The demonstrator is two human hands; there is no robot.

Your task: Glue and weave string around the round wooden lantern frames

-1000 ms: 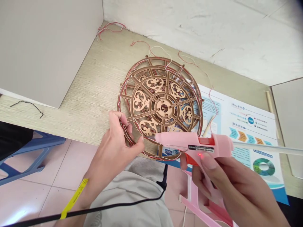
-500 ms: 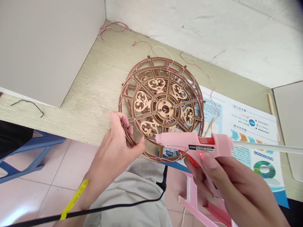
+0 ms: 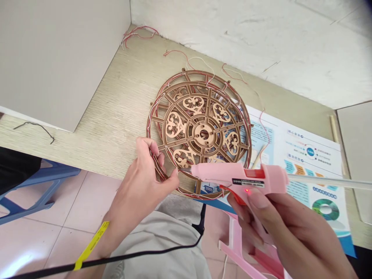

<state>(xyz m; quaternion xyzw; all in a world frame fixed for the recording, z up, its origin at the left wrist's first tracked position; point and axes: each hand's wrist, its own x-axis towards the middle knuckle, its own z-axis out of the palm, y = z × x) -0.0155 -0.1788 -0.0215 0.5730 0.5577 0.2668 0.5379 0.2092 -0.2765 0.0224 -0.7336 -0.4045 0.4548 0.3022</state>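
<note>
My right hand (image 3: 270, 213) grips a pink hot glue gun (image 3: 217, 171) with an orange trigger, a lit red light and a clear glue stick (image 3: 328, 181) at its back. The gun's nozzle meets the lower rim of a round brown openwork wheel (image 3: 203, 133). Red and white wires (image 3: 154, 106) run along that rim. Closed around the wheel's lower left rim is my left hand (image 3: 148, 170), its thumb tip close to the nozzle. A second, similar wheel (image 3: 197, 73) lies underneath, partly covered.
A printed sheet (image 3: 314, 162) lies right of the wheels. Loose wires (image 3: 142, 33) trail near the wall. A black cable (image 3: 145, 252) crosses my left forearm. Beneath are a blue stool (image 3: 35, 193) and a pink stool (image 3: 235, 240). White panels flank the table.
Both hands, the glue gun and the wheel hold nearly the same positions. The whole view has shifted very slightly.
</note>
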